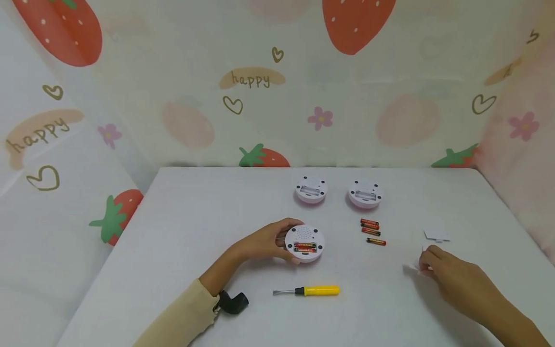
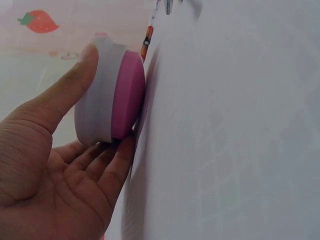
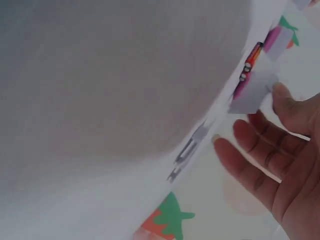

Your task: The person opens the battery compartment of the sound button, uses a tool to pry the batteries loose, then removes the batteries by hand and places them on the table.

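My left hand [image 1: 270,241] grips a round white device [image 1: 304,230] by its side, thumb in front and fingers behind. Two red-and-black batteries [image 1: 305,247] lie in its uncovered compartment, which faces up. In the left wrist view, the device's pink part [image 2: 129,95] is against the table side. At the right, my right hand [image 1: 455,277] pinches a small white piece that looks like a battery cover [image 3: 256,95], mostly hidden by the fingers in the head view. Another white cover [image 1: 437,235] lies on the table just beyond that hand.
Two more white devices [image 1: 311,189] with uncovered compartments sit at the back. Several loose batteries [image 1: 371,232] lie between the held device and the right hand. A yellow-handled screwdriver [image 1: 321,290] lies in front. A black strap-like object [image 1: 233,303] is at the left wrist.
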The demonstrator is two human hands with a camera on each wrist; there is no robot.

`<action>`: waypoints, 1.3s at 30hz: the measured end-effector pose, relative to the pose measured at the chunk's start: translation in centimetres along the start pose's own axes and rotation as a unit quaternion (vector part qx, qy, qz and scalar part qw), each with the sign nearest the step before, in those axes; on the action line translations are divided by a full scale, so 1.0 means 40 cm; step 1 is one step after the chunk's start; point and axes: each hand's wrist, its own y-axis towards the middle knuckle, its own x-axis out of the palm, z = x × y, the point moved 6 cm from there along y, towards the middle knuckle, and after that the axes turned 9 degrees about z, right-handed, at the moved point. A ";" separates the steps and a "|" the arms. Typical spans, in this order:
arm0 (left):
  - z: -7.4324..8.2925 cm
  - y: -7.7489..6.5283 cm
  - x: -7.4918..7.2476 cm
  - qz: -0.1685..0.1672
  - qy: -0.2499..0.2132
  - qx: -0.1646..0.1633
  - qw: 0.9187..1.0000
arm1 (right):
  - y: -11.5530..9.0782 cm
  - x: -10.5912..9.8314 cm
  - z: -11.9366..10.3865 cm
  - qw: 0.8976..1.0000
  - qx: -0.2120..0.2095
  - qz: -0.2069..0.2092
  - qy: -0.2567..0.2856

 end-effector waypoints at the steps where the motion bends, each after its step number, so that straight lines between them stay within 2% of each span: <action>1: -0.001 0.002 0.000 -0.001 0.001 0.002 1.000 | -0.004 0.002 0.006 1.000 0.001 -0.011 -0.006; 9: -0.001 0.006 0.002 -0.004 0.011 0.006 1.000 | -0.024 0.019 0.046 0.998 -0.020 -0.063 -0.012; 20: 0.007 0.011 -0.001 -0.002 0.016 0.012 1.000 | 0.000 0.005 0.047 0.996 -0.020 -0.078 -0.044; 25: 0.013 0.013 0.002 -0.007 0.009 0.011 1.000 | 0.038 -0.019 -0.015 0.997 -0.030 -0.071 -0.019; 33: 0.013 0.004 0.005 -0.015 -0.008 0.016 1.000 | 0.126 -0.036 -0.171 0.990 -0.050 -0.125 0.032; 36: 0.009 -0.002 0.000 -0.013 -0.013 0.014 1.000 | 0.154 -0.032 -0.229 0.988 -0.057 -0.134 0.052; 39: 0.004 -0.005 -0.003 -0.015 -0.019 0.012 1.000 | 0.174 -0.023 -0.280 0.985 -0.080 -0.132 0.073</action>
